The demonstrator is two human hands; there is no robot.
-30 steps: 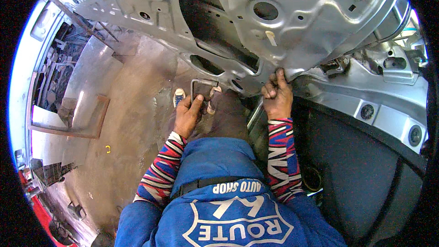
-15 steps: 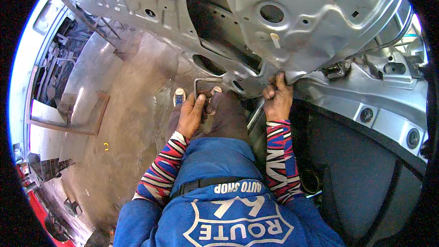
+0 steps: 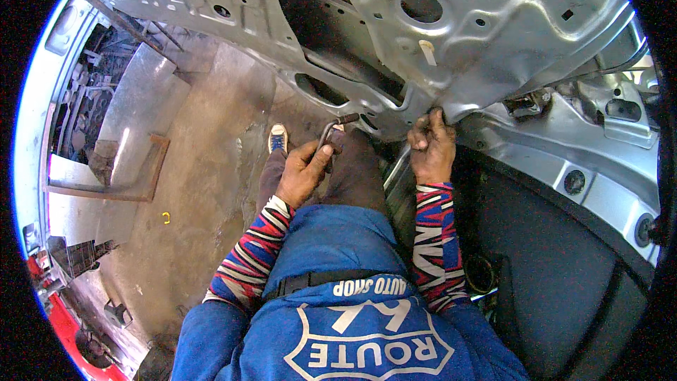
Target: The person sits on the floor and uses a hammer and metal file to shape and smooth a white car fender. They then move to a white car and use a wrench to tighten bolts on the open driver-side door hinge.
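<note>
My left hand (image 3: 305,175) is closed around a bent L-shaped metal tool (image 3: 327,130), its thumb laid along the shaft. The tool's thicker dark end points right, close to the lower edge of a bare silver car door panel (image 3: 462,74). At that panel's lower corner, my right hand (image 3: 431,149) has its fingers curled up against the metal. Whatever is between those fingertips is hidden or too small to make out. Large cut-outs and small holes run across the panel above both hands.
Silver car bodywork (image 3: 539,152) borders a dark grey panel (image 3: 525,240) on my right. To the left, a rusty angled metal piece (image 3: 156,169) lies by leaning sheet metal (image 3: 134,116). A small yellow clip-like piece (image 3: 166,218) lies on the stained floor (image 3: 201,162). My shoe (image 3: 278,138) stands beyond the left hand.
My left hand has moved a little to the right, and the tool has tilted so its end rises nearer the panel edge. My right hand stays at the panel corner.
</note>
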